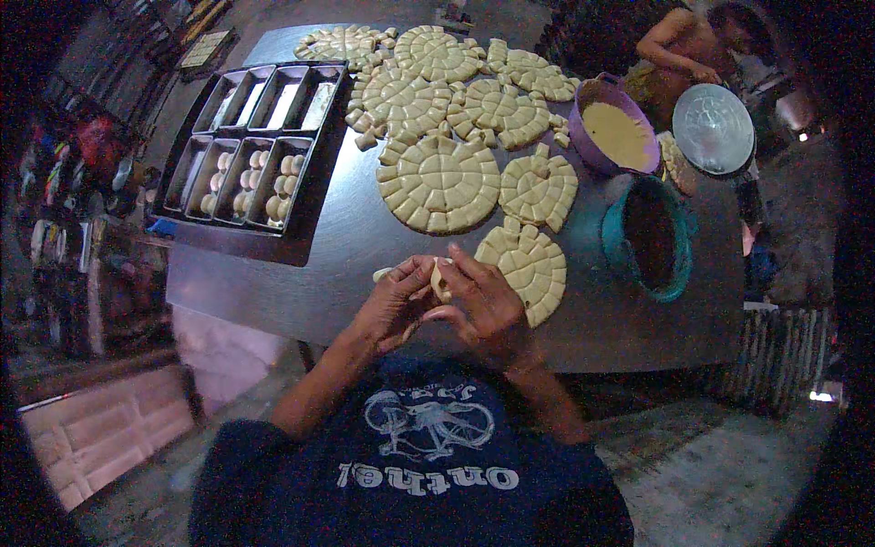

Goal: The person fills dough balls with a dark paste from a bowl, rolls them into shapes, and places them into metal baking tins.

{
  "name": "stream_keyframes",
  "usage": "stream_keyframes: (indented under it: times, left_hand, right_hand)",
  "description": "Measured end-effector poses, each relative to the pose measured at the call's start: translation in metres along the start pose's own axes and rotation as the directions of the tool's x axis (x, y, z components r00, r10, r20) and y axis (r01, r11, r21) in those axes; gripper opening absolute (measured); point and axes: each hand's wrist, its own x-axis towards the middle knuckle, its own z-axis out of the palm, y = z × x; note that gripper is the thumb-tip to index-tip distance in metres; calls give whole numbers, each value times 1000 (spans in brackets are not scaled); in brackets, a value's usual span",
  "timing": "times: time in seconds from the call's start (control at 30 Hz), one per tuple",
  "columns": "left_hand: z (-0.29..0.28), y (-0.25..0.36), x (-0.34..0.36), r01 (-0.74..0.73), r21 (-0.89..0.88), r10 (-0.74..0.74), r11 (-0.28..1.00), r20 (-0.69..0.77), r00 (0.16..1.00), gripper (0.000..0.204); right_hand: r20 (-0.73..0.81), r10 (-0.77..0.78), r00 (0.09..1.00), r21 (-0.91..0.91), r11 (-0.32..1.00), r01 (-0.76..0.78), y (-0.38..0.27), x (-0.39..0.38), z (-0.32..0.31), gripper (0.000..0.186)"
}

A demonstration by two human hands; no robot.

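Observation:
My left hand (401,301) and my right hand (478,305) meet at the metal table's near edge, fingers closed around a small piece of pale dough (441,283) that is partly hidden by them. Just beyond my right hand lies a round of dough (530,273) scored into segments. A larger scored round (437,187) sits above my hands, with several more spread across the back of the table (228,288). A teal tub (685,264) holding a dark brown substance stands to my right.
On the left, black sectioned pans (314,137) hold dough balls in some compartments. At the back right stand a purple tub (643,155) of yellowish mixture and a round metal lid or tray (713,128). A shirtless person (679,55) bends beside them.

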Motion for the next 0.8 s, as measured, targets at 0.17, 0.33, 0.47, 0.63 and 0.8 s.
stream_keyframes:
  times: [0.17,0.33,0.47,0.63,0.8]
  left_hand:
    - [-5,0,0,-17,141,34,990,-120,992,22]
    - [-2,23,-12,-203,586,158,785,128,979,21]
    - [11,24,-12,-290,561,213,775,200,956,24]
    - [6,5,-4,-243,568,286,786,13,958,29]
    - [9,6,0,-118,401,188,909,-141,972,28]
  right_hand:
    - [-85,11,996,-151,988,-24,-9,-13,13,39]
    - [44,664,746,448,654,-609,-21,-4,8,21]
    - [169,741,650,751,331,-572,1,-20,21,20]
    - [-57,600,798,526,698,-486,-6,-24,21,19]
    - [-116,235,965,126,967,-220,-9,-22,20,30]
